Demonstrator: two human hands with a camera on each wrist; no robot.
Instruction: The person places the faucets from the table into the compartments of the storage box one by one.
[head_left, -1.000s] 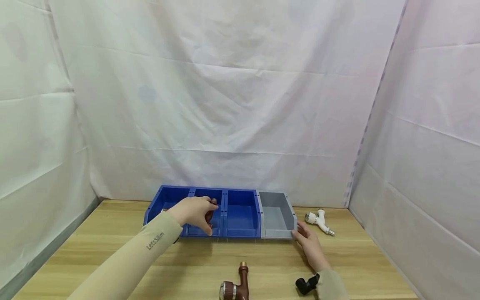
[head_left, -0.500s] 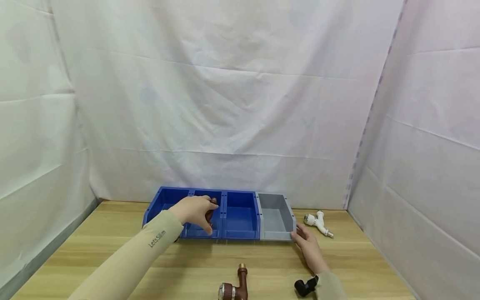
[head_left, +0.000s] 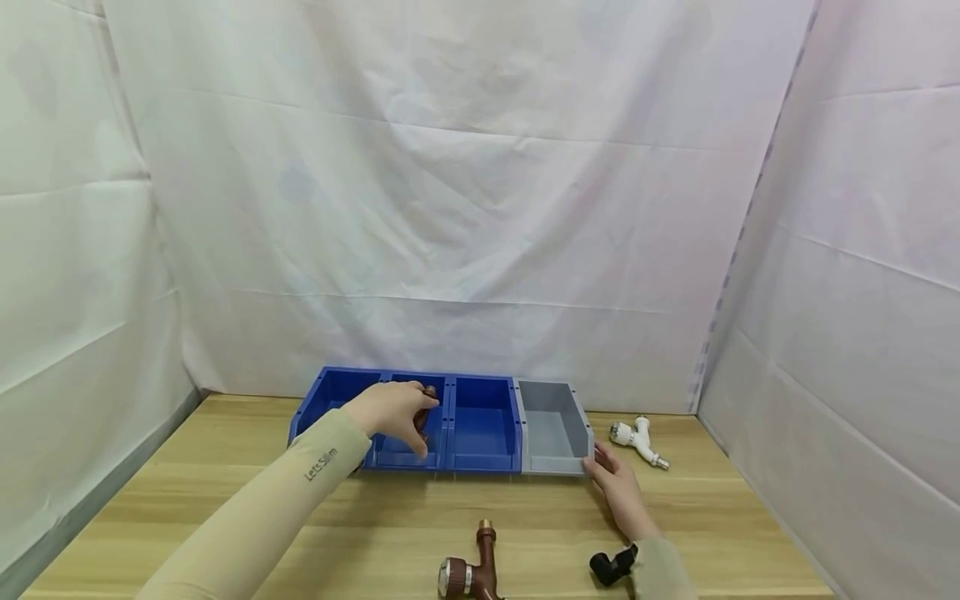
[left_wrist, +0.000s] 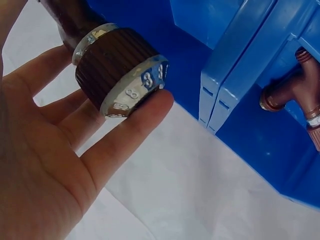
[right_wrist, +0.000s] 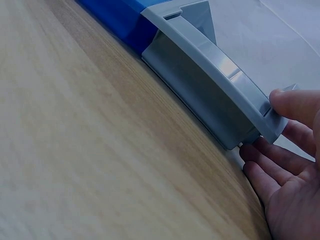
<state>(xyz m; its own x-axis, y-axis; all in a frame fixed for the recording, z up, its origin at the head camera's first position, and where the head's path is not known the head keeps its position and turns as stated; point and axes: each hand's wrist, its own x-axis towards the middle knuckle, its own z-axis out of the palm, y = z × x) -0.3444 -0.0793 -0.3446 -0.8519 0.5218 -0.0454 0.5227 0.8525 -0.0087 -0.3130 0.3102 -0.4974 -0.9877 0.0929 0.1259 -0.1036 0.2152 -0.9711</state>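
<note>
At the left, the brown faucet (left_wrist: 117,62) is held between the curled fingers and thumb of the left hand (head_left: 393,410), parted only by the knob's width, within the second blue bin (head_left: 396,459) from the left; whether the bin floor is touched cannot be told. Its knob is ribbed dark brown, with a silver band and a silver face bearing raised figures. The left arm is stretched forward, palm turned down. Another brown faucet (left_wrist: 295,90) is seen across a divider. Farther right, the front corner of the grey bin (head_left: 555,463) is pinched by the right hand (head_left: 617,487), thumb above the rim, fingers below. Beyond, a white faucet (head_left: 639,442) is seen on the surface (head_left: 547,533).
</note>
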